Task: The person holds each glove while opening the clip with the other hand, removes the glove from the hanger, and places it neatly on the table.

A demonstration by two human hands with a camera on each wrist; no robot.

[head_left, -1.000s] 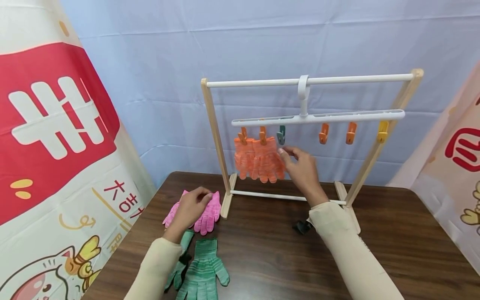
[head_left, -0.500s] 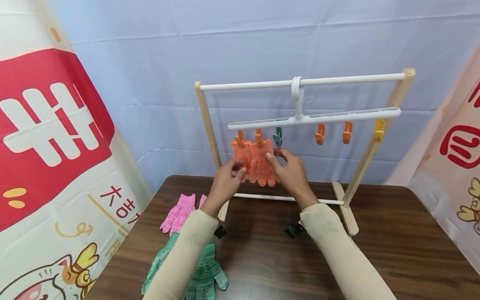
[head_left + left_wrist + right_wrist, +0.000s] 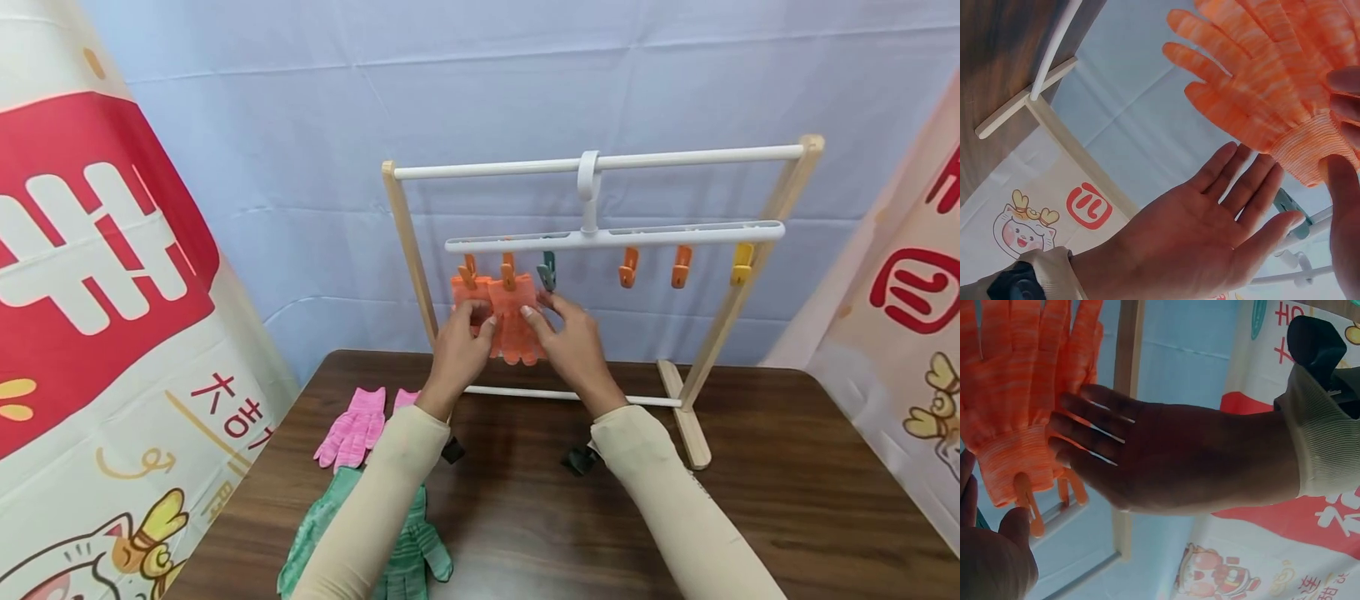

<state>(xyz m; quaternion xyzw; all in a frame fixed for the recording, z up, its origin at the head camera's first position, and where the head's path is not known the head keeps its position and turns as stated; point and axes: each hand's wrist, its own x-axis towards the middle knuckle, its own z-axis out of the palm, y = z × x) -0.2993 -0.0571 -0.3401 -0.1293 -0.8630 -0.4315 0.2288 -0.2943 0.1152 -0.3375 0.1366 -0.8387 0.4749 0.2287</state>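
Two orange knitted gloves hang side by side by their cuffs: the left glove (image 3: 459, 293) and the right glove (image 3: 515, 310). Orange clips (image 3: 508, 272) on a white hanger (image 3: 525, 244) hold them. My left hand (image 3: 459, 354) is at the left glove, partly covering it in the head view. The right wrist view shows its straight fingers (image 3: 1088, 428) along the glove's edge. My right hand (image 3: 576, 346) is beside the right glove, thumb near its edge. In the left wrist view its palm (image 3: 1185, 231) faces the camera with fingers extended. A green clip (image 3: 547, 271) hangs just above it.
The hanger hooks on a rack's white top rail (image 3: 487, 172), with wooden side posts (image 3: 408, 242). Further right hang two orange clips (image 3: 681, 267) and a yellow clip (image 3: 742, 263). Pink gloves (image 3: 352, 429) and green gloves (image 3: 431, 546) lie on the brown table (image 3: 787, 500), partly behind my left arm.
My left hand has left the pink gloves and moved up and right to the hanging orange gloves. My right hand has shifted slightly left and down, staying by the right glove.
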